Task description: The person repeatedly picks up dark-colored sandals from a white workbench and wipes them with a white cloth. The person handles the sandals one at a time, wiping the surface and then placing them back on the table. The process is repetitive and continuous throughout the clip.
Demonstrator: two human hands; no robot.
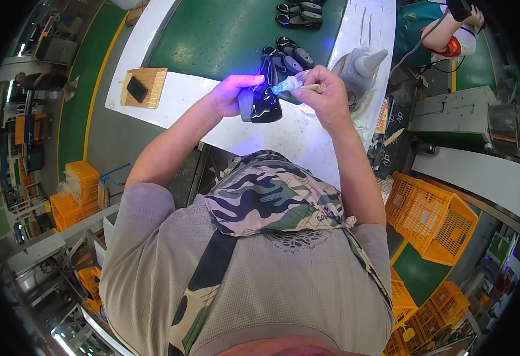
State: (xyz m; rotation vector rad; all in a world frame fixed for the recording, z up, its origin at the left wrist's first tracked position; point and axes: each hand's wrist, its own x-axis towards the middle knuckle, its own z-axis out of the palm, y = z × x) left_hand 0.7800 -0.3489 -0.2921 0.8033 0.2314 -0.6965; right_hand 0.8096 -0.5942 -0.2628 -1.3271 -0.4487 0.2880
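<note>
Two bare hands are working close together over the far part of the white worktop [242,139]. The left hand [231,95] is gripping a glossy black shoe [267,110], thumb and fingers wrapped around it, its grey sole facing left. At the shoe's right side, the right hand [325,98] is pinching a white wad [289,85] between closed fingertips, and a pale stick [314,88] is also resting in that grasp. Whether the wad is touching the shoe or just hovering beside it, I cannot tell.

The gloss is suggesting a slick surface, so a loosening left grip could be letting the shoe twist. Too much pressure on the wad could be smearing the shine, and a turning right wrist could be bringing the stick against the upper. An elbow swinging right could be tipping the nozzle bottle [367,64].

That bottle is standing at the worktop's right side, its opaque wall hiding whatever is inside. Farther right and nearer, a yellow crate [431,219] is showing its open mesh; on the left, stacked crates [82,183] are keeping their contents unclear.
</note>
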